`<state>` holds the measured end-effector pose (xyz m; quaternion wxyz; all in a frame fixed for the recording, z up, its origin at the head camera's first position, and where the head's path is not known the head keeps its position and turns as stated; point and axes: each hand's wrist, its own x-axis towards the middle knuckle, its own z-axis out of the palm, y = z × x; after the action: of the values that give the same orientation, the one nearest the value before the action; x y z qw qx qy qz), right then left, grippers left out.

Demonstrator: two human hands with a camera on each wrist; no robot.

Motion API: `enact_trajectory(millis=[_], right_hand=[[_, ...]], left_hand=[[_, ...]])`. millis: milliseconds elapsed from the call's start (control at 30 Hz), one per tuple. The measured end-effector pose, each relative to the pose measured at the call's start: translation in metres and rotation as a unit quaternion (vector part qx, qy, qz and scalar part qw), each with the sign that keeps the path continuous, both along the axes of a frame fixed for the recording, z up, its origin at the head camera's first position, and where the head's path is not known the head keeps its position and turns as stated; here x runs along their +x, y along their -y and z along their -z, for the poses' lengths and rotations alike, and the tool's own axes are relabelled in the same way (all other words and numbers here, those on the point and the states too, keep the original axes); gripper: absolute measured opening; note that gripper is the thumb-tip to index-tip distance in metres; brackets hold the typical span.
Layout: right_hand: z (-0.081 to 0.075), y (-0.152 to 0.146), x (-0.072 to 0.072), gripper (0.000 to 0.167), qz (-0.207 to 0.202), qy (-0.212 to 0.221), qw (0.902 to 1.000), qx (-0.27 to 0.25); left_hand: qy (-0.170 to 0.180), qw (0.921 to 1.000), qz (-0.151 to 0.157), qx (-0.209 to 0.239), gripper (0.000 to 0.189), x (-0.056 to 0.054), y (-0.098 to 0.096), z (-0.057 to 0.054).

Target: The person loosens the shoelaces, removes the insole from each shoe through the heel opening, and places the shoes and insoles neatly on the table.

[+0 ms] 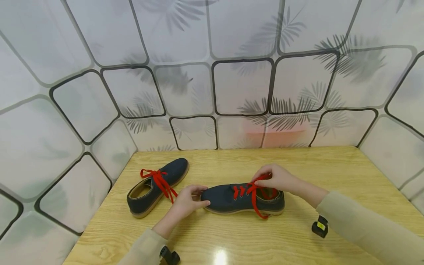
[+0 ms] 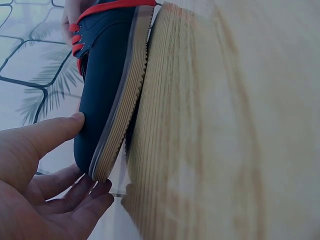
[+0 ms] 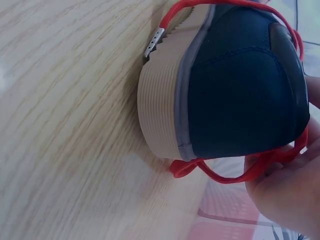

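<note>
A dark blue shoe with a pale ribbed sole lies on the table, its toe to the left. At the toe my left hand holds the shoe, thumb on the near side and fingers bent round the front. In the left wrist view the thumb touches the upper. Over the shoe's opening, my right hand pinches the red shoelace. One lace end hangs down the near side, its metal tip by the sole. The right fingertips are partly hidden behind the shoe in the right wrist view.
The matching blue shoe sits at the left, its red lace tied in a bow. Both stand on a wooden table. A patterned cloth wall rises behind the table and along its sides.
</note>
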<state>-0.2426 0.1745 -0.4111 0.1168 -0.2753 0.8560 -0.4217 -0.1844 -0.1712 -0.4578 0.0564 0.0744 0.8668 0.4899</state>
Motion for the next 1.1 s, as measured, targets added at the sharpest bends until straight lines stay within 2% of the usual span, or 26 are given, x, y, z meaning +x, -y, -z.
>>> enact_trajectory(millis=[233, 433, 700, 900, 1100], right_hand=[[0.001, -0.002, -0.005, 0.012, 0.030, 0.021, 0.9993, -0.010], [-0.003, -0.001, -0.003, 0.015, 0.050, 0.048, 0.9973, -0.025], [-0.008, -0.004, -0.005, 0.023, 0.098, 0.129, 0.9820, -0.097], [-0.007, -0.011, -0.010, 0.017, 0.120, 0.137, 0.9758, -0.121], [-0.007, -0.019, -0.012, 0.024, 0.135, 0.146, 0.9726, -0.121]], left_hand=[[0.003, 1.0000, 0.001, 0.002, 0.046, 0.001, 0.000, 0.000], [0.001, 1.0000, 0.001, -0.001, 0.046, -0.001, 0.000, 0.000], [-0.003, 1.0000, 0.005, 0.002, 0.046, -0.002, 0.001, 0.000], [-0.001, 1.0000, 0.006, 0.002, 0.046, -0.001, 0.001, 0.001], [0.000, 1.0000, 0.006, 0.001, 0.046, -0.001, 0.000, 0.000]])
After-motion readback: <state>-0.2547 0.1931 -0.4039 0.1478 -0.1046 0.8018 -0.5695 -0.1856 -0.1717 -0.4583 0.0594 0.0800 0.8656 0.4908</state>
